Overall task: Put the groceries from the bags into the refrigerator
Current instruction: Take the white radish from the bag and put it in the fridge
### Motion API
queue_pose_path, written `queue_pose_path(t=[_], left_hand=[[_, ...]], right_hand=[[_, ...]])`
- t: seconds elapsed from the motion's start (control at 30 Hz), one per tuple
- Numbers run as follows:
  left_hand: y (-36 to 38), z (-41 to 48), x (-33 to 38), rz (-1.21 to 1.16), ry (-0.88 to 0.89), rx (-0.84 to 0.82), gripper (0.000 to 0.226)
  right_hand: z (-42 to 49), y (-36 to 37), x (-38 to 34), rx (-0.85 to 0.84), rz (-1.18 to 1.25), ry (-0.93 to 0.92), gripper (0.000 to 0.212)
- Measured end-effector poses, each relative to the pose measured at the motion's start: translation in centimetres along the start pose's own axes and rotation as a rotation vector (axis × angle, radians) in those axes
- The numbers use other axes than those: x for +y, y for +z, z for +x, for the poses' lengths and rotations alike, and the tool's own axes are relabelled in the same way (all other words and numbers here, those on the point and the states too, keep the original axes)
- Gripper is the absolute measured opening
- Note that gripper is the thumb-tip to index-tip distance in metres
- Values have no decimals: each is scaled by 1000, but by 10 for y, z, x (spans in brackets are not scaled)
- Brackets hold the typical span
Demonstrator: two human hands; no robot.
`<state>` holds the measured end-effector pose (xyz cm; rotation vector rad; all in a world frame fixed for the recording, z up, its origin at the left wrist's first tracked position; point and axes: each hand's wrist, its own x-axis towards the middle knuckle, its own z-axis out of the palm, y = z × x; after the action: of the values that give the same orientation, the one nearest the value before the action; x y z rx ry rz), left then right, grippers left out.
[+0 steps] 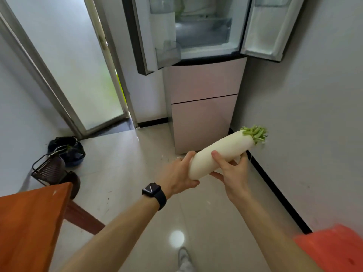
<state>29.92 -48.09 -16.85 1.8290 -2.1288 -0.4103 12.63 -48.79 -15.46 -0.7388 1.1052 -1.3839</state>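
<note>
At the near left, the corner of an orange-brown table (pixel 29 222) is seen. Beyond it, on the tiled floor (pixel 121 173) by the left wall, a dark wire rack (pixel 49 169) and a dark bag (pixel 66 150) with green stalks showing are noted, with a frosted glass door (pixel 78 65) farther back. The left hand (pixel 178 173), with a black watch (pixel 154 194) on its wrist and a ring (pixel 179 158) on one finger, is curled round the blunt near end of a white radish (pixel 222 152). The radish is held in the air, tilted, with its cut green top pointing far and right; it is well apart from the refrigerator (pixel 204 114) and level in the view with the lowest pink drawer front. The right hand (pixel 231 173) is wrapped about the radish's middle, thumb over the top and fingers underneath. Both upper refrigerator doors are swung open, and a clear drawer (pixel 202 32) is visible inside. A pale shoe (pixel 184 260) is seen at the bottom edge. At the near right an orange-red shape (pixel 334 250) is recorded; what it is cannot be told.
</note>
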Motion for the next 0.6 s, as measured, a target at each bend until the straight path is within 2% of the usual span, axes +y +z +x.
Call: queue_pose_path(t=[0.17, 0.33, 0.47, 0.6], left_hand=[[-10, 115, -2, -77, 34, 88, 83], [-44, 239, 7, -163, 92, 263, 76], [-69, 325, 20, -294, 157, 265, 79], [-90, 407, 24, -328, 209, 243, 83]], right_hand=[[107, 17, -39, -28, -15, -102, 79], [226, 54, -85, -87, 23, -168, 95], [300, 77, -124, -178, -39, -244, 94], [375, 86, -165, -216, -51, -295, 101]])
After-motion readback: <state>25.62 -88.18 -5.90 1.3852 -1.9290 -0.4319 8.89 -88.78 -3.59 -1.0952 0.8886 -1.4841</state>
